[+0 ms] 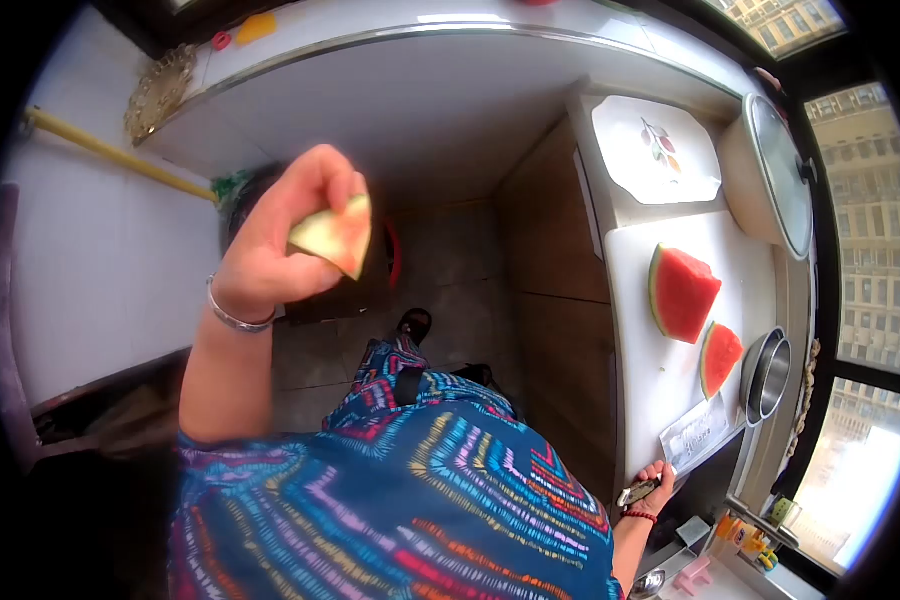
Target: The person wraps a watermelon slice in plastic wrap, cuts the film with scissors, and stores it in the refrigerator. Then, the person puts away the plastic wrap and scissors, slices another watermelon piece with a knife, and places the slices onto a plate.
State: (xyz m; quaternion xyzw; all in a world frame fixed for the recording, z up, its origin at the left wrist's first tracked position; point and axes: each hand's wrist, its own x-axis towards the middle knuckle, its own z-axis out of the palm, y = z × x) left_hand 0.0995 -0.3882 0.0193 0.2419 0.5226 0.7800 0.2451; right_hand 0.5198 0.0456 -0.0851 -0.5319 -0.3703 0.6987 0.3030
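Observation:
My left hand (295, 230) is raised over the floor, its fingers closed around a piece of watermelon rind (320, 238) with a little pink flesh on it. On the right, my right hand (654, 487) grips the handle of a broad-bladed kitchen knife (696, 434). Its blade lies at the near end of a white cutting board (635, 350). A large red watermelon chunk (686, 295) rests on that board, rind side toward the left. Closer to the blade sits a smaller watermelon wedge (721, 359).
A white tray with a leaf pattern (620, 150) stands beyond the board. Along the window are a pot with a glass lid (780, 170) and nested metal bowls (770, 375). Below my left hand, a red rim (395, 255) shows beside a dark container. A yellow pole (120, 155) crosses the left wall.

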